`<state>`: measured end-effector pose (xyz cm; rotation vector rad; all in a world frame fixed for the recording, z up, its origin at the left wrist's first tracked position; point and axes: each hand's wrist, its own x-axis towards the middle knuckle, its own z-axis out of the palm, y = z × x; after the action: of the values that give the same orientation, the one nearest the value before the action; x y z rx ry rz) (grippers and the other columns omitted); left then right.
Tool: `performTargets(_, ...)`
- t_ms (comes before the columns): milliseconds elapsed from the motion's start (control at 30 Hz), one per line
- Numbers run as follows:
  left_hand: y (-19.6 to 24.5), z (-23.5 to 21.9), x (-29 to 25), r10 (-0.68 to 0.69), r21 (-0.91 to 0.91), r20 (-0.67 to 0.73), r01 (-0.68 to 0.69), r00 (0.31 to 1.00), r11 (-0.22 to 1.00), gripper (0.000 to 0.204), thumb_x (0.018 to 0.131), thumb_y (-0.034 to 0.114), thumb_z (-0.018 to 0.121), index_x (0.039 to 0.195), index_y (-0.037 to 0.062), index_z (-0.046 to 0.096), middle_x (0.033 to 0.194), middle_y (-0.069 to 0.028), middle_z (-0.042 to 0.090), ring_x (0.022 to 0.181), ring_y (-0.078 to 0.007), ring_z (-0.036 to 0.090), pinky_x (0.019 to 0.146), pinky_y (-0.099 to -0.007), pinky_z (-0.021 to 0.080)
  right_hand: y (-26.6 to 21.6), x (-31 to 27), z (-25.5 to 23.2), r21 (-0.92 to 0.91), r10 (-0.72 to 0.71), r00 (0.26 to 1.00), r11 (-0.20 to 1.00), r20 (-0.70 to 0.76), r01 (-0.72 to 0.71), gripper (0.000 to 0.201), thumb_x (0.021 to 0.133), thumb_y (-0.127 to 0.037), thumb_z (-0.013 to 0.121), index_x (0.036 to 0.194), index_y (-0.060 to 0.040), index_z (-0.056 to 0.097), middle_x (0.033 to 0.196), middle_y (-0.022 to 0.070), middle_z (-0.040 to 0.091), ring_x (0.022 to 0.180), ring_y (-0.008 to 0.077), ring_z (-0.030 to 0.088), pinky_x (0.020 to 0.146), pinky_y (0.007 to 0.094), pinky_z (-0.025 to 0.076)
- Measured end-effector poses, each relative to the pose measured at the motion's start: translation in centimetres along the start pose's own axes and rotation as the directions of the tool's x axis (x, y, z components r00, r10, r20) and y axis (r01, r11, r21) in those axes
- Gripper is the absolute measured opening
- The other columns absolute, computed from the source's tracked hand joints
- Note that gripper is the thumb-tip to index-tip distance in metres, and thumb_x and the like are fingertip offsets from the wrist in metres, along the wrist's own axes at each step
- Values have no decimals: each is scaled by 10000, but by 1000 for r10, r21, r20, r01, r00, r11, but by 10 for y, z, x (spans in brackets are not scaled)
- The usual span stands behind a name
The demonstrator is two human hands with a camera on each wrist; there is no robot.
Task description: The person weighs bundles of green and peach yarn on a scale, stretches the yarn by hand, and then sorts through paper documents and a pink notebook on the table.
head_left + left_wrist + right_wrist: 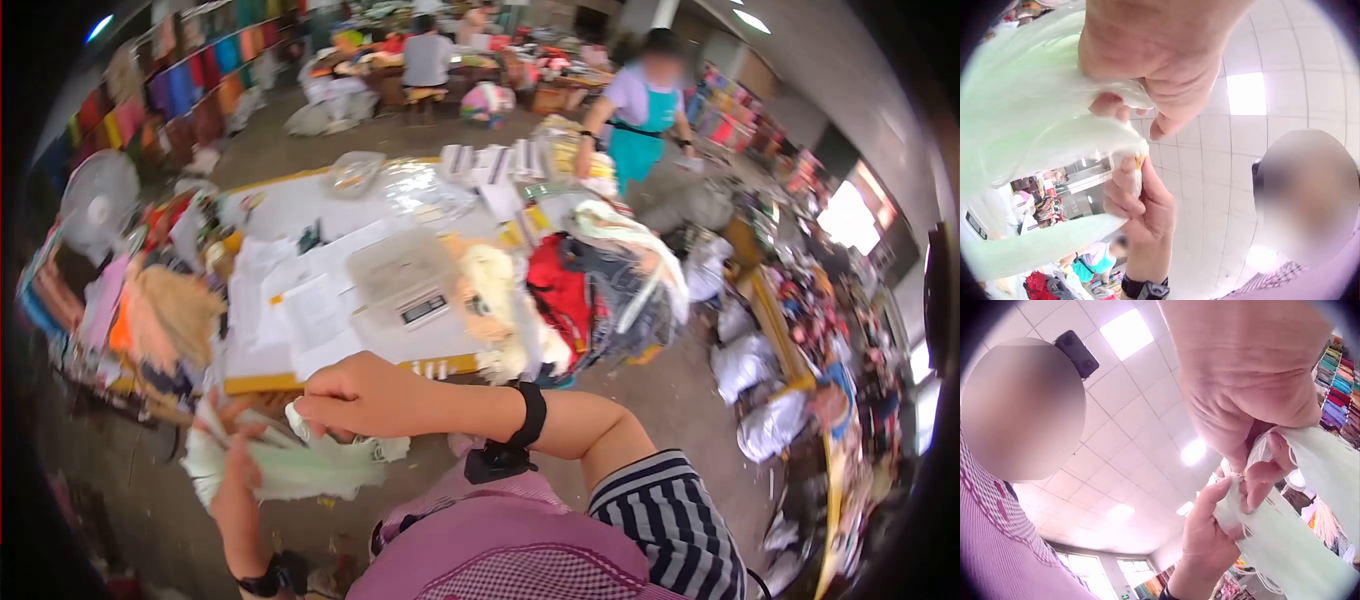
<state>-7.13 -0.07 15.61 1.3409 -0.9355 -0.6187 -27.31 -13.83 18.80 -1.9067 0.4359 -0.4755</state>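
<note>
In front of you stands the work table point(255, 384), its yellow edge towards you. Beyond its far right corner a person in a teal apron point(640, 125) stands with one arm lowered. A heap of red, grey and white cloth point(625, 285) covers the table's right end, with cream fringed cloth point(490, 290) on its left side. Your pale green cloth point(320, 470) is off the table, hanging between your two hands just in front of the near edge, towards its left end; it is thin, and strands show along its gathered part.

White papers point(310, 310) lie spread across the table, left of a clear plastic bin point(400, 262). Your right hand point(360, 395) is bent at the wrist, thumb and fingers pinching a gathered end of the cloth. Your left hand point(238, 475) is blurred in the head view, but the right wrist view shows its thumb and fingers gripping the cloth, close against the right fingers. By the bin's near side is a small device with a display point(423, 310). A tiny yellow piece point(1139, 164) shows at your right fingertips; what it is, you cannot tell.
</note>
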Motion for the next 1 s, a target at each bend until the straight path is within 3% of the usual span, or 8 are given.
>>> performTargets(67,-13,-18,8,-265,-255,-40,247,963,935,487,935,160,501,1397,63,384,810,33,551,641,-4,469,428,-125,268,0,-16,-21,33,29,997,999,-71,-26,326,927,-310,536,764,-39,614,657,0,588,542,84,485,528,265,405)
performTargets(200,-61,-61,28,-286,-380,68,290,956,878,421,931,152,495,1335,37,458,791,17,552,583,1,446,395,-140,237,-11,-82,-88,367,300,884,916,-358,-163,311,904,-309,556,737,-51,603,696,-18,560,605,60,489,493,214,351)
performTargets(267,-80,-76,34,-441,-406,-20,396,897,824,396,942,167,499,1317,39,480,755,31,520,575,-12,446,376,-150,228,-31,-128,-118,417,193,869,909,-455,16,276,901,-298,572,795,-49,618,735,3,590,614,47,502,475,196,325)
performTargets(367,-106,-93,38,-538,-525,-2,457,843,718,363,952,167,490,1296,49,499,775,34,546,581,-21,474,371,-155,251,-45,-195,-159,224,-3,705,947,-710,229,223,908,-254,579,902,-37,631,773,50,649,554,59,506,424,195,294)
performTargets(467,-141,-109,43,-597,-622,43,490,801,611,346,957,171,481,1284,63,505,820,25,589,587,-33,514,364,-163,281,-62,-240,-191,24,-50,357,980,-933,200,234,926,-260,584,923,-27,612,726,2,593,530,35,428,450,177,268)
performTargets(800,-206,-123,65,-708,-701,116,563,696,438,357,951,187,486,1293,87,499,921,-4,642,631,-52,570,372,-175,332,16,-341,-344,-63,-78,-207,995,-975,-76,282,920,-268,574,716,-73,577,555,-69,404,475,30,355,437,192,247)
performTargets(900,-209,-125,64,-714,-697,53,538,698,474,363,945,193,496,1293,87,503,930,-13,643,650,-52,577,380,-171,338,55,-343,-392,-182,-247,-301,957,-921,-228,252,885,-257,613,740,-51,608,563,-43,479,481,47,411,458,203,310)
performTargets(1000,-212,-123,64,-739,-724,-47,487,672,489,366,939,198,506,1293,105,508,932,-3,647,642,-52,579,386,-174,346,105,-349,-454,-294,-381,-258,901,-888,-321,226,848,-239,653,784,-23,633,617,4,580,519,68,500,499,219,383)
